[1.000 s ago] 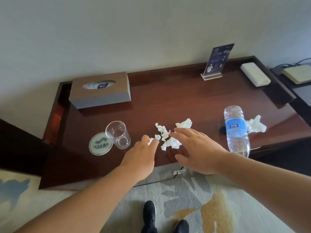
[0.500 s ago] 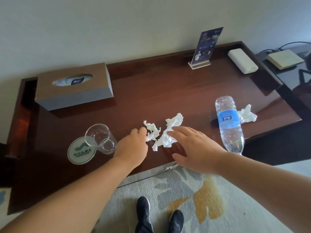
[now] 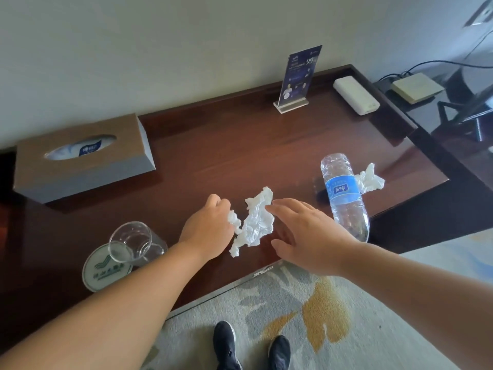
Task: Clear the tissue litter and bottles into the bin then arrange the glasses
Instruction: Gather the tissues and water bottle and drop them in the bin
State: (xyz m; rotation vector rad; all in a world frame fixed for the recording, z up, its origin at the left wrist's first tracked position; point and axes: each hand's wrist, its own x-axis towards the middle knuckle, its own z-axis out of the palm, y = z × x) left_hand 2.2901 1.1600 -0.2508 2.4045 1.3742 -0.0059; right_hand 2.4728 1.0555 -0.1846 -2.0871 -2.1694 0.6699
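Note:
Crumpled white tissue (image 3: 256,222) lies near the front edge of the dark wooden desk (image 3: 240,156). My left hand (image 3: 206,231) has its fingers closed on a small wad of tissue (image 3: 233,217) at the pile's left side. My right hand (image 3: 306,236) hovers open just right of the pile, fingertips touching it. A clear plastic bottle (image 3: 345,197) with a blue label lies on its side to the right, another crumpled tissue (image 3: 370,180) behind it. A clear glass (image 3: 136,243) lies tipped over, partly on a round coaster (image 3: 104,271), at the left.
A brown tissue box (image 3: 82,156) sits at the back left. A blue sign in an acrylic stand (image 3: 297,78) and a white device (image 3: 356,94) are at the back right. A side surface with a box and cables (image 3: 416,86) lies further right. Patterned carpet and my shoes are below.
My left hand has closed on a small piece of tissue at the pile's left. The tissue scraps are bunched closer together. The view has shifted slightly.

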